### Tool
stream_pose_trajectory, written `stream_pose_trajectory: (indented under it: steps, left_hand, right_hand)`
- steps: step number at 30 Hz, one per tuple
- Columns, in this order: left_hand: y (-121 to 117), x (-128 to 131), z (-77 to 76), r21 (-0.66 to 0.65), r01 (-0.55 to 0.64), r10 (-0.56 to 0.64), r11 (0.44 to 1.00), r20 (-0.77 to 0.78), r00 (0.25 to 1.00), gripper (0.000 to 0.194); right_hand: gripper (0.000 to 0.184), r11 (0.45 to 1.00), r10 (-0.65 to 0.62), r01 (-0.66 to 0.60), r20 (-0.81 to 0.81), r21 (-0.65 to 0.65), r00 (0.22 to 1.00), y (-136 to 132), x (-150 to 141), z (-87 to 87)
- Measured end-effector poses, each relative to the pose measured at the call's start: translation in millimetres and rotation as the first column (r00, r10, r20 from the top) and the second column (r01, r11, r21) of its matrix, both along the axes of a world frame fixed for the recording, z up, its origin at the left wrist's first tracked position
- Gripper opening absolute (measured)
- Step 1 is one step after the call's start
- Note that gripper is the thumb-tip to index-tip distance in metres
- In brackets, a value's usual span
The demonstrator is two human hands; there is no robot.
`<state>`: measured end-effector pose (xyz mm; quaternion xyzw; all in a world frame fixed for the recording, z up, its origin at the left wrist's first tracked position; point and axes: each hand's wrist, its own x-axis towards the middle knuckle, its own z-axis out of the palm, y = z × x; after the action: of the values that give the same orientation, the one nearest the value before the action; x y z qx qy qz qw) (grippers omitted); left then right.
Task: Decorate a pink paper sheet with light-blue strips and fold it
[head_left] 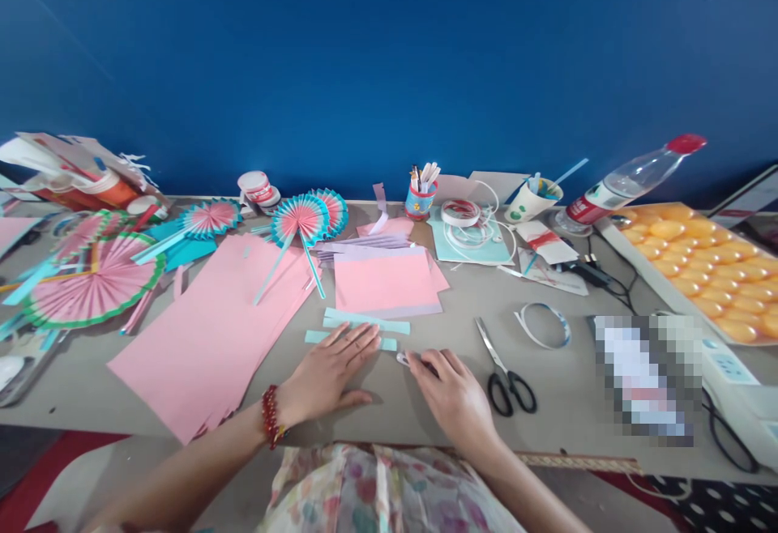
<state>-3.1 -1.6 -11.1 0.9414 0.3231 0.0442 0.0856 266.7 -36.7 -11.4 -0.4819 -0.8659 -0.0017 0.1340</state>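
My left hand (pixel 337 371) lies flat with its fingers stretched over a pale blue paper strip (pixel 388 344). Just beyond the fingertips is another pale blue strip or pair of strips (pixel 395 326). To the right, my right hand (pixel 453 391) is closed low over the table around a small object with a white rounded end (pixel 402 359); the fingers hide the rest, so its kind is unclear. Scissors (pixel 502 371) with black handles lie beside my right hand. Behind the strips rests a pink sheet (pixel 386 282) with lilac edges.
Large pink sheets (pixel 212 330) are stacked at left, near folded paper fans (pixel 94 278). A pen cup (pixel 421 199), a ribbon roll (pixel 460 213) and a leaning bottle (pixel 632 185) stand along the back. A tape roll (pixel 564 326) is at right, near a power strip (pixel 729 363).
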Motion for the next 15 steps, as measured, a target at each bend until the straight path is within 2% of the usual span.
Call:
stream_pose_trajectory:
  steps: [15]
  left_hand:
    - [-0.6,-0.3,-1.2,-0.022,-0.002,0.001,1.000,-0.026,1.000,0.083]
  right_hand:
    - [0.030,1.000,0.002,-0.002,0.024,-0.014,1.000,2.9,-17.6,-1.0]
